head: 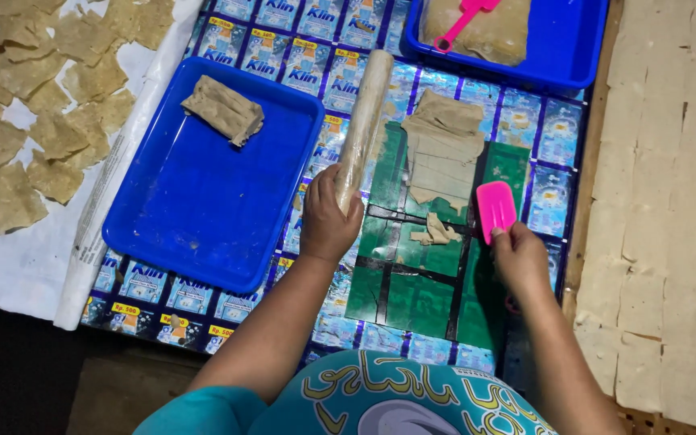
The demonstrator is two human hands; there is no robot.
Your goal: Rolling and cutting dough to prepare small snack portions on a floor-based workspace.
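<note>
My left hand (328,221) grips the near end of a long pale rolling pin (363,113) that lies pointing away from me across the patterned mat. My right hand (519,258) holds a pink plastic scraper (495,208) upright on the green work surface (400,290). Between the hands sits a stack of thin beige dough sheets (443,145), with a small scrap of dough (436,232) just in front of it, left of the scraper.
A blue tray (203,201) at my left holds one folded dough piece (224,108). A second blue tray (561,48) at the back holds a dough mass and a pink scoop (461,20). Square dough pieces (42,121) dry on white sheeting at left; more dough sheets (670,201) lie at right.
</note>
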